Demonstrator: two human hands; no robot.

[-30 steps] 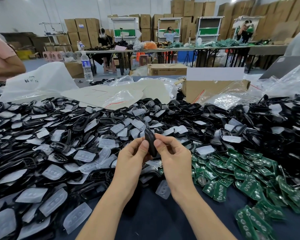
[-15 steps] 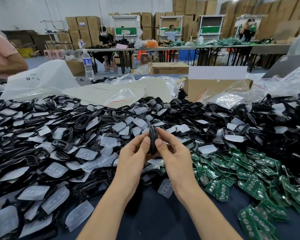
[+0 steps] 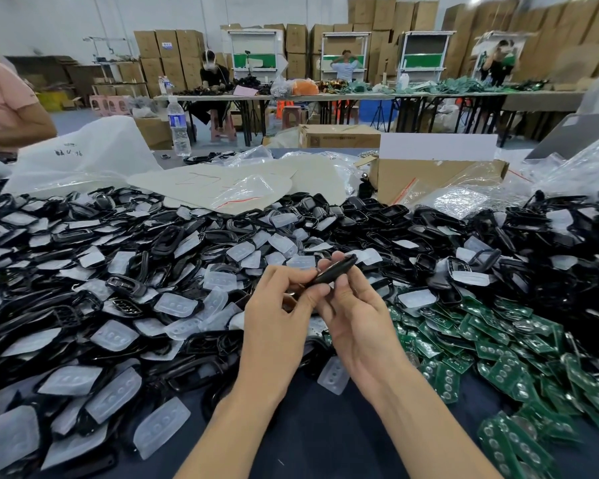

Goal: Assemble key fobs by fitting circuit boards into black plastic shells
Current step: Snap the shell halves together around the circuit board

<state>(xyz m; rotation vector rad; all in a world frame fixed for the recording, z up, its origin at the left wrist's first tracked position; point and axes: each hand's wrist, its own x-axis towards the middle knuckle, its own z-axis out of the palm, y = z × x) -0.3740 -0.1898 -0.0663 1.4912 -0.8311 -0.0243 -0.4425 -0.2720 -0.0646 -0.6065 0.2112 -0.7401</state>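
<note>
**Fob tipped flat after the squeeze**

A second ago both hands pinched the fob upright, edge toward the camera, thumbs pressing in from either side. Now the fob (image 3: 332,273) lies tilted almost flat, its far end angled up and away to the right. The left hand (image 3: 284,316) grips the near end between thumb and fingertips, and the right hand (image 3: 357,312) cradles it from below and to the right, its fingers closed along the body. Both hands are closed on the one fob, held in the air above the pile.

The turn reads as a shift from pressing the halves together to checking the seam or the face. I judge this unit is closed, or close to it; whether a board sits inside cannot be seen.

The boards (image 3: 498,344) lie to the right of the grip, low on the table. Loose shells (image 3: 173,236) spread left of and beyond it, mixed with clear pads (image 3: 175,304).
</note>
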